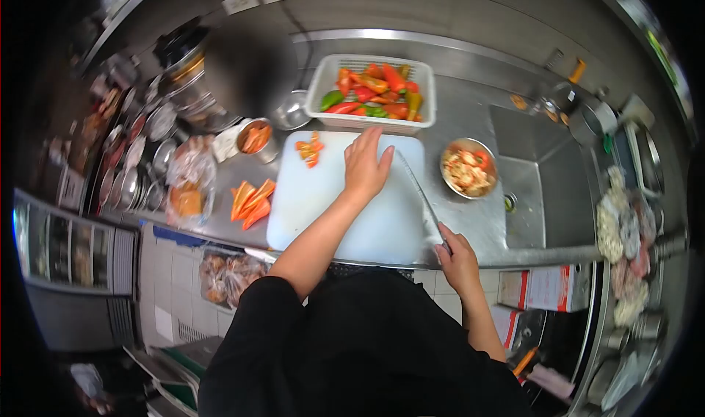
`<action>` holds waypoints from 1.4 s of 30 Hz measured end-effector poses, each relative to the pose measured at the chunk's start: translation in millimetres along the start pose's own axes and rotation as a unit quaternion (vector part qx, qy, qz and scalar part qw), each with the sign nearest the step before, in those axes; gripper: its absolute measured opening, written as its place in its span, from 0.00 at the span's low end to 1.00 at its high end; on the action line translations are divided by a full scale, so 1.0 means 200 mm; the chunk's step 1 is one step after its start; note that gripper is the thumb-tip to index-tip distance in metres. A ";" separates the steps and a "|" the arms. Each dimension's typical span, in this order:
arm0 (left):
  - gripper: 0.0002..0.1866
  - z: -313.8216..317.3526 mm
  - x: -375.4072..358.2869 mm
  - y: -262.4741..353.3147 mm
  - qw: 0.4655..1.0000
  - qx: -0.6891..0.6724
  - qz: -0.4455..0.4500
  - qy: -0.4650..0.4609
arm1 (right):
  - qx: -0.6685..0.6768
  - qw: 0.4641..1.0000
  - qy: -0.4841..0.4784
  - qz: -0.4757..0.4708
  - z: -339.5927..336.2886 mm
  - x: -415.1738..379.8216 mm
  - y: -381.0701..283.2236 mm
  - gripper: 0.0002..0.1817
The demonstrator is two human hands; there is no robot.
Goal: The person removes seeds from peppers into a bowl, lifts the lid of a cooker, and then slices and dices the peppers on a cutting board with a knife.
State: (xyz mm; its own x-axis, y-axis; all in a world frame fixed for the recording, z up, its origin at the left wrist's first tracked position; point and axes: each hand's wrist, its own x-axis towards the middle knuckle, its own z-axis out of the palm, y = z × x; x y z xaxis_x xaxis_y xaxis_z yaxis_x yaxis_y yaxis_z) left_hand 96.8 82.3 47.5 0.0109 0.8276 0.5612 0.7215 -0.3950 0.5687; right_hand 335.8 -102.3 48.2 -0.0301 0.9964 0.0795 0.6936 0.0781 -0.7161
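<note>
My left hand (365,164) hovers over or rests on the white cutting board (382,229), fingers extended and nothing held. The handle of a long knife (418,189) is in my right hand (458,259), and its blade reaches up across the board's right side. Small orange pepper pieces (310,151) lie at the board's upper left. Larger orange pepper slices (252,202) sit on the counter left of the board. Behind the board stands a white basket (320,86) of red, orange and green peppers (374,86). A metal bowl (468,169) to the right holds pale and orange scraps.
A steel sink (573,189) is at the right. Left of the board are a metal container (255,139) with orange pieces, a plastic bag (191,178) and several metal pots. The counter's front edge (529,257) runs before my body.
</note>
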 end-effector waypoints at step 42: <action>0.24 -1.73 -2.01 -1.95 0.801 0.008 -0.581 0.147 | 0.004 0.977 0.114 -0.180 1.80 2.91 -3.47 0.23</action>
State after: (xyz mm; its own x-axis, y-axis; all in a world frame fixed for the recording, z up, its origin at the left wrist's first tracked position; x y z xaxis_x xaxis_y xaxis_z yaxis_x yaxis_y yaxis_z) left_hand -428.2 -233.3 -191.8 -0.8357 0.5026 -0.2216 0.1355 0.5796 0.8036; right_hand -421.5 435.0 342.3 -0.1092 0.8713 0.4784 0.6623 0.4226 -0.6186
